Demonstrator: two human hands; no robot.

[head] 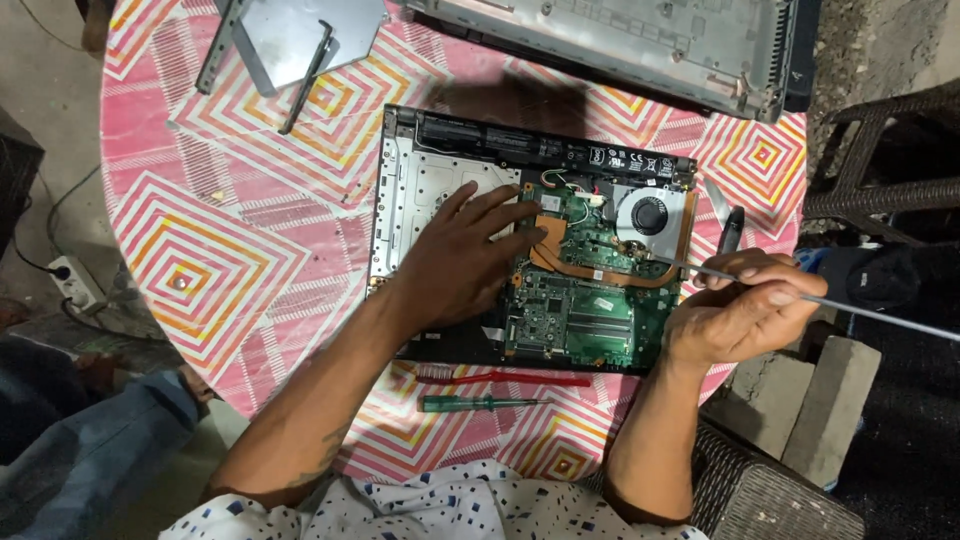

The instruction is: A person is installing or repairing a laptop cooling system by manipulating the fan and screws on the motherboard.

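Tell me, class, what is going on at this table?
A person has an opened laptop on a round table with a pink patterned cloth. The left hand lies flat on its exposed inside, beside the green circuit board. The right hand grips a thin metal rod at the laptop's right edge. Two screwdrivers lie in front of the laptop.

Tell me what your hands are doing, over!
Left hand flat on the opened laptop's green circuit board. Right hand in a closed grip on a thin silver rod. Green-handled screwdriver lying nearby.
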